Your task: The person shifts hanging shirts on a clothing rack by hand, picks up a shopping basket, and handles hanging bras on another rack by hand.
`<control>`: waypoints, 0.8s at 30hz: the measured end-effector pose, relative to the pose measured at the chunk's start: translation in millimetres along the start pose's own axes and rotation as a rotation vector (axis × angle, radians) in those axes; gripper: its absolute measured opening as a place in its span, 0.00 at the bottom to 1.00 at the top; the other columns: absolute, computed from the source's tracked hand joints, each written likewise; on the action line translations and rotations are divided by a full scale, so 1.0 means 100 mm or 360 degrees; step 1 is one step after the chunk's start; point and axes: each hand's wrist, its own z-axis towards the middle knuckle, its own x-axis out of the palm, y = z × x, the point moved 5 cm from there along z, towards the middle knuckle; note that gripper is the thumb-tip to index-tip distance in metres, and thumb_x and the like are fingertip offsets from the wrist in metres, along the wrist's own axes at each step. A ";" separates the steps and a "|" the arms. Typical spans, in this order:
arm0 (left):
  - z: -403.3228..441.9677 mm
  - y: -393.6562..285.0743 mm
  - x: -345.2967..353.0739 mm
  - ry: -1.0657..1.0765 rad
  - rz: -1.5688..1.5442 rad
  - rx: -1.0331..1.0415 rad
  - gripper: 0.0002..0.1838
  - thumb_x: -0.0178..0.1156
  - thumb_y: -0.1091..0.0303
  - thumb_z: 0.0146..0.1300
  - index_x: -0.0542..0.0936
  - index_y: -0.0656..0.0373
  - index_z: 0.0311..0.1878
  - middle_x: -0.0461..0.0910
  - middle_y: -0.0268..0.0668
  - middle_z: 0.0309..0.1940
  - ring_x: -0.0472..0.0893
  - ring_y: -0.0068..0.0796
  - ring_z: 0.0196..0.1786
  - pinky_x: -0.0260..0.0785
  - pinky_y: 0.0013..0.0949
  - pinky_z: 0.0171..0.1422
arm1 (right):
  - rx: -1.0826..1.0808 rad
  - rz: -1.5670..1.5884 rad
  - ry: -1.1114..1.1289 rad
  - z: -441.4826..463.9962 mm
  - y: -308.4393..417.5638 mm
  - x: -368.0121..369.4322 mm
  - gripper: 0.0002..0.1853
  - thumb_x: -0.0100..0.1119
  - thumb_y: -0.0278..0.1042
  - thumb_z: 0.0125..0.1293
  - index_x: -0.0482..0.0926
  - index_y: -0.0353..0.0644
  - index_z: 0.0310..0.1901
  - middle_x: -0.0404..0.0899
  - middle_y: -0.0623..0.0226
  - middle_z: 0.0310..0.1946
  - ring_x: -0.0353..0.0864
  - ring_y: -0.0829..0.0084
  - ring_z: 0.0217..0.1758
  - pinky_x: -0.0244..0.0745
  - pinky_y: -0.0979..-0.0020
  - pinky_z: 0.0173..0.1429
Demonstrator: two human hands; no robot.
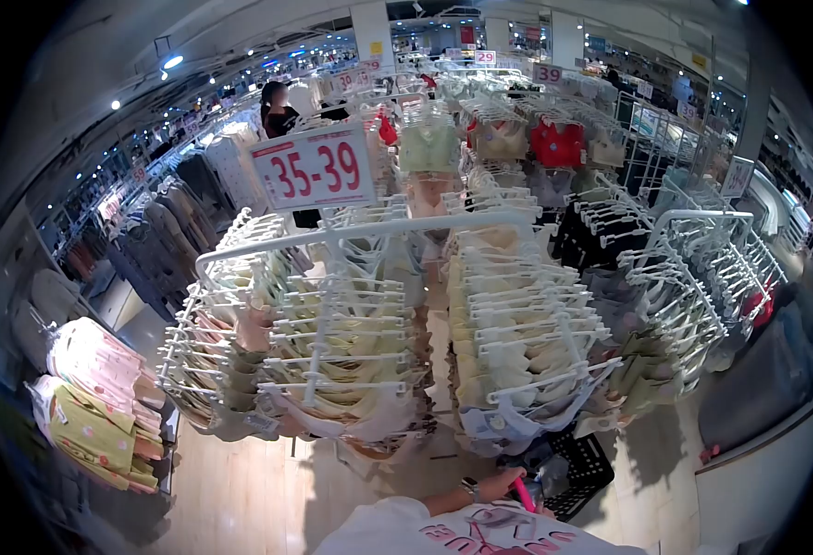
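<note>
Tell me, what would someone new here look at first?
Probably the big white sign with 35-39 on it, above the front white rail and left of the middle. Next, the bright red top hanging farther back, right of the middle. Then maybe the bright pink thing in the left hand, low down beside the black basket.

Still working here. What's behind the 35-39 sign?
Above the 35-39 sign, a person partly shows; below its lower edge, something black peeks out. Whatever the sign itself covers can't be seen.
</note>
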 end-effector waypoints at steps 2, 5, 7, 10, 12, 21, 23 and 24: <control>0.11 0.07 0.04 -0.0005 -0.0128 0.0082 0.24 0.51 0.82 0.52 0.64 0.58 0.54 0.68 0.45 0.47 0.70 0.40 0.50 0.62 0.36 0.56 | -0.0058 0.0053 0.0033 0.08 0.01 0.00 0.25 0.37 0.49 0.65 0.78 0.36 0.30 0.80 0.47 0.28 0.81 0.46 0.33 0.75 0.49 0.38; 0.27 0.17 0.08 -0.0038 -0.0196 0.0151 0.27 0.45 0.88 0.49 0.64 0.59 0.55 0.66 0.45 0.51 0.67 0.38 0.55 0.59 0.33 0.60 | -0.0147 0.0147 0.0087 0.18 0.02 0.05 0.24 0.37 0.48 0.66 0.78 0.36 0.31 0.80 0.46 0.28 0.81 0.46 0.34 0.75 0.48 0.39; 0.34 0.22 0.09 -0.0119 -0.0206 0.0226 0.26 0.45 0.88 0.50 0.64 0.59 0.54 0.67 0.45 0.50 0.68 0.39 0.55 0.59 0.33 0.61 | -0.0207 0.0201 0.0114 0.20 0.02 0.08 0.24 0.37 0.48 0.66 0.78 0.36 0.32 0.80 0.46 0.29 0.81 0.46 0.34 0.75 0.48 0.39; 0.43 0.24 0.10 -0.0163 -0.0132 0.0199 0.25 0.45 0.88 0.50 0.64 0.60 0.54 0.68 0.44 0.49 0.70 0.39 0.54 0.60 0.34 0.60 | -0.0342 0.0193 0.0109 0.22 0.03 0.10 0.21 0.37 0.45 0.66 0.76 0.35 0.34 0.80 0.45 0.30 0.81 0.46 0.34 0.74 0.47 0.40; 0.47 0.22 0.07 -0.0140 -0.0111 0.0187 0.25 0.45 0.88 0.51 0.65 0.60 0.54 0.69 0.43 0.48 0.71 0.39 0.53 0.61 0.34 0.59 | -0.0459 0.0152 0.0097 0.21 0.07 0.08 0.18 0.37 0.41 0.66 0.74 0.35 0.36 0.80 0.44 0.29 0.81 0.45 0.34 0.74 0.47 0.40; 0.62 0.35 -0.02 -0.0195 0.0146 0.0371 0.17 0.51 0.77 0.57 0.68 0.60 0.51 0.76 0.46 0.40 0.76 0.45 0.44 0.66 0.39 0.47 | -0.0312 0.0093 0.0127 0.26 0.14 0.09 0.13 0.43 0.38 0.63 0.71 0.35 0.38 0.79 0.46 0.29 0.80 0.46 0.32 0.75 0.50 0.35; 0.65 0.33 -0.08 -0.0105 0.0196 0.0215 0.16 0.51 0.76 0.57 0.68 0.60 0.50 0.77 0.47 0.39 0.77 0.46 0.43 0.67 0.40 0.45 | -0.0187 0.0175 0.0223 0.26 0.20 0.02 0.15 0.40 0.38 0.65 0.70 0.33 0.39 0.79 0.44 0.30 0.80 0.45 0.34 0.75 0.49 0.36; 0.64 0.18 -0.17 -0.0104 0.0161 0.0221 0.16 0.51 0.74 0.58 0.69 0.60 0.51 0.77 0.48 0.38 0.77 0.48 0.42 0.68 0.42 0.44 | -0.0130 0.0228 0.0289 0.29 0.19 0.04 0.15 0.39 0.38 0.66 0.70 0.33 0.41 0.79 0.44 0.31 0.80 0.45 0.35 0.74 0.49 0.37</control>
